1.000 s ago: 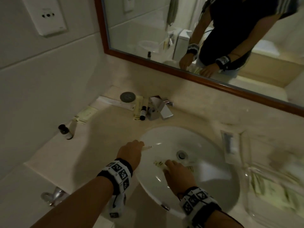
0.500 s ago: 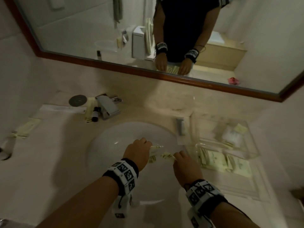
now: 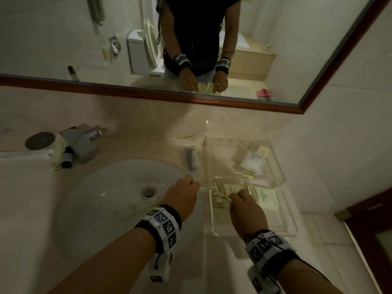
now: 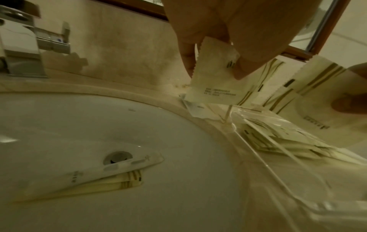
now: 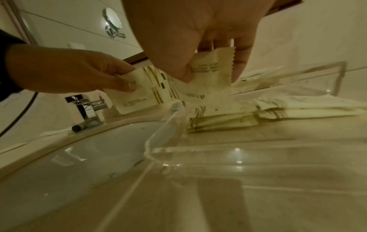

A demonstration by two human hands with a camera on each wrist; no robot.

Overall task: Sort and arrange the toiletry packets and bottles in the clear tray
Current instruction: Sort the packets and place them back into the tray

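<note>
Your two hands hold a strip of packets over the tray's edge.

Your left hand (image 3: 182, 195) and right hand (image 3: 246, 209) each pinch one end of the packet strip (image 5: 158, 87) in their fingers (image 4: 188, 62). It stretches left to right, hanging over the clear tray (image 3: 212, 209) beside the sink (image 3: 101, 198).

You're in a hotel-style bathroom: white basin (image 3: 110, 200) set in a marble counter (image 3: 148, 132), framed mirror (image 3: 148, 39) reflecting a toilet (image 3: 137, 54).

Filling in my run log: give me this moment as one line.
left hand: pinches cream toiletry packet | right hand: pinches cream packets above clear acrylic tray | white sink basin: packets inside
</note>
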